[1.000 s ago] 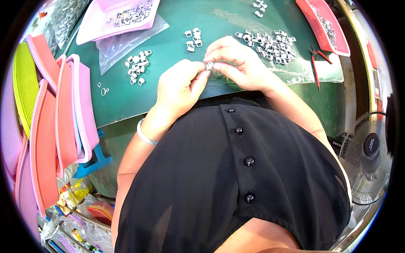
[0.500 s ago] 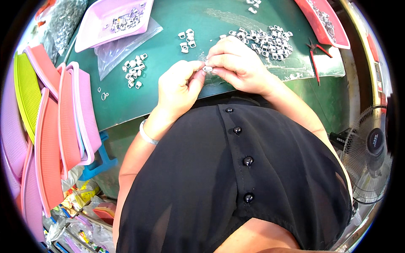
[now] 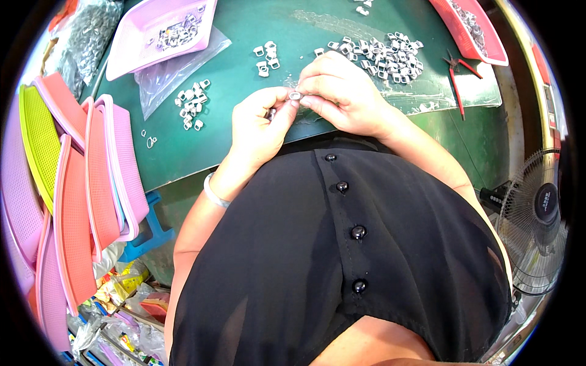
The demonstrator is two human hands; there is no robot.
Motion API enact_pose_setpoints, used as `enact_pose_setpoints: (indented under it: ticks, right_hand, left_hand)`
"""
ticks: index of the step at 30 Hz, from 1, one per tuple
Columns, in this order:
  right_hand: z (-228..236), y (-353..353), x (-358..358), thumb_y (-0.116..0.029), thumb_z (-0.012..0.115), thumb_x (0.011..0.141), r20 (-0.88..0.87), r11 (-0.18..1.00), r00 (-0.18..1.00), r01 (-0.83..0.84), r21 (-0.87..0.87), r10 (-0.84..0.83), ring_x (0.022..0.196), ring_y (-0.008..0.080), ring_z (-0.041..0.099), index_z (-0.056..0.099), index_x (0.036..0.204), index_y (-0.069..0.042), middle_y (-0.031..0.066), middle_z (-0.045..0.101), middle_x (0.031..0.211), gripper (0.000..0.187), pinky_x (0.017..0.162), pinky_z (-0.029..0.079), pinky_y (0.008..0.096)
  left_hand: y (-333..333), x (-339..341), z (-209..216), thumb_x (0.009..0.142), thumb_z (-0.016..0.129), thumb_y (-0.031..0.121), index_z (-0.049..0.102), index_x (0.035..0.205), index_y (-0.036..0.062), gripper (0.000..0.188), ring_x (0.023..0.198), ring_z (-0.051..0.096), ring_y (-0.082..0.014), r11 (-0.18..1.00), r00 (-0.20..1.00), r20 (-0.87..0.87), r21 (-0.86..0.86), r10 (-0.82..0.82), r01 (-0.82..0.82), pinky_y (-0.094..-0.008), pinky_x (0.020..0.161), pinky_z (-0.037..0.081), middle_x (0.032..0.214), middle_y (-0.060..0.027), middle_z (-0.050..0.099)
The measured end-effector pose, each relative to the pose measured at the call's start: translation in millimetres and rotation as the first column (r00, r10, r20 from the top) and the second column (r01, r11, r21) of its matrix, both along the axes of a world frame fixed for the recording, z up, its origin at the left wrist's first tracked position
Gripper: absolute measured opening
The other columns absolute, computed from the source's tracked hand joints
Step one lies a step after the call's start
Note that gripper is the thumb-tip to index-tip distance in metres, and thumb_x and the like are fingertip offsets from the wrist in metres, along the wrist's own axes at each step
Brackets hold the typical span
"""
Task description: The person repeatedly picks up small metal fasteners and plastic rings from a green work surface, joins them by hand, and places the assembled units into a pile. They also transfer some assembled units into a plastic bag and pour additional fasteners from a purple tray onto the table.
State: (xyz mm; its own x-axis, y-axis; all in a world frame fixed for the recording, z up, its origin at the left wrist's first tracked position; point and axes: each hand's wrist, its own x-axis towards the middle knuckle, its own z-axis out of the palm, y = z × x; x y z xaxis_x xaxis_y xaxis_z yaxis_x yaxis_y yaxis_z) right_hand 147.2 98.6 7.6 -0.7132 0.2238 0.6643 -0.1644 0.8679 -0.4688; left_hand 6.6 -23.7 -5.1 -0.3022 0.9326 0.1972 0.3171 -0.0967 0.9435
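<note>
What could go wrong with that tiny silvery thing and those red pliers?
The left hand and right hand pinch the tiny silvery piece, so it might slip out and drop. The red-handled pliers have one handle poking past the edge of the green table, so a bump could knock them off. The loose pile of pieces lies close to the right hand, which might scatter some.

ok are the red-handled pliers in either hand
No, the red-handled pliers lie on the green table, while the left hand and right hand hold a small metal piece.
</note>
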Motion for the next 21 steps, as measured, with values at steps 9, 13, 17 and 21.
enact_pose_setpoints:
  ticks: [9, 13, 17, 21]
  right_hand:
    - [-4.7, 2.2, 2.9, -0.008, 0.065, 0.073, 0.030, 0.994, 1.000, 0.001, -0.114, 0.003, 0.080, 0.0254, 0.056, 0.062, 0.082, -0.004, 0.0079, 0.060, 0.085, 0.011, 0.071, 0.046, 0.0330]
    - [-4.7, 3.6, 3.9, -0.004, 0.064, 0.075, 0.056, 0.993, 0.998, -0.013, -0.115, 0.020, 0.082, 0.0219, 0.056, 0.061, 0.085, -0.003, 0.0066, 0.059, 0.087, 0.011, 0.070, 0.047, 0.0306]
    - [-6.2, 3.5, 2.5, -0.008, 0.065, 0.072, 0.035, 0.995, 0.999, 0.020, -0.100, -0.017, 0.079, 0.0252, 0.055, 0.061, 0.081, -0.004, 0.0075, 0.059, 0.084, 0.011, 0.070, 0.046, 0.0331]
    - [-5.3, 5.9, 1.0, -0.008, 0.066, 0.071, 0.003, 0.998, 0.999, 0.032, 0.054, -0.032, 0.078, 0.0247, 0.055, 0.060, 0.082, -0.004, 0.0069, 0.058, 0.085, 0.013, 0.069, 0.045, 0.0330]
  left_hand:
    - [3.2, 2.4, -2.1, 0.079, 0.064, 0.005, 0.065, 0.086, 0.0014, 0.008, 0.059, 0.044, -0.0012, 1.000, 0.994, 0.106, -0.021, 0.003, -0.001, -0.0167, 0.052, 0.036, 0.066, 0.0043, 0.054]
    - [4.1, 3.0, -2.4, 0.079, 0.065, 0.006, 0.064, 0.086, 0.0014, 0.008, 0.058, 0.043, -0.0011, 0.999, 0.994, 0.104, -0.030, 0.017, -0.014, -0.0168, 0.051, 0.035, 0.065, 0.0050, 0.054]
    - [4.8, 3.0, 0.0, 0.078, 0.066, 0.007, 0.064, 0.086, 0.0005, 0.011, 0.058, 0.044, -0.0010, 0.996, 0.987, 0.160, -0.087, 0.024, -0.010, -0.0164, 0.052, 0.036, 0.066, 0.0050, 0.054]
    - [6.4, 4.1, 6.9, 0.081, 0.064, 0.008, 0.063, 0.087, -0.0003, 0.011, 0.060, 0.045, -0.0001, 0.986, 0.951, 0.307, -0.163, 0.033, 0.019, -0.0148, 0.053, 0.036, 0.067, 0.0042, 0.055]
